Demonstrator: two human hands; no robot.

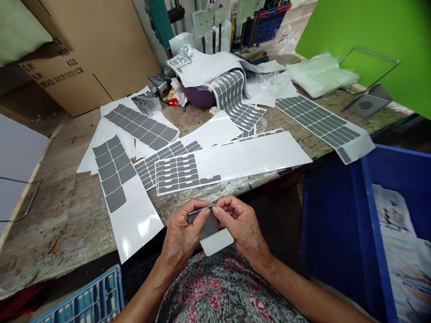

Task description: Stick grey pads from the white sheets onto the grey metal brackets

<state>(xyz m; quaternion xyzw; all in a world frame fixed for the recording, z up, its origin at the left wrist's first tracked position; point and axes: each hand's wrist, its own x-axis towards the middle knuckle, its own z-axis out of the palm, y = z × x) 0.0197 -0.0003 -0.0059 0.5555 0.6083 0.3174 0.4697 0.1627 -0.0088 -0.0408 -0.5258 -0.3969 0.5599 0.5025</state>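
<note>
Both hands meet over my lap, just in front of the table edge. My left hand [186, 226] pinches the upper left edge of a small bent plate [216, 242], with a dark grey face above and a pale panel below. At the plate's top right edge, the thumb and fingers of my right hand [240, 224] are pinched close together. A thin dark edge runs between the two sets of fingertips. Just beyond the hands lies a sheet of grey notched stickers [178, 172], part of its white backing bare. To the left, another sticker sheet [116, 179] hangs over the table edge.
More sticker sheets [144, 125] cover the worn wooden table [67, 193]. Behind them stand a purple bowl [198, 96] under white sheets and a cardboard box [87, 49]. A blue bin [336, 215] stands at right, a blue crate [90, 300] at lower left, and a green panel [370, 49] at upper right.
</note>
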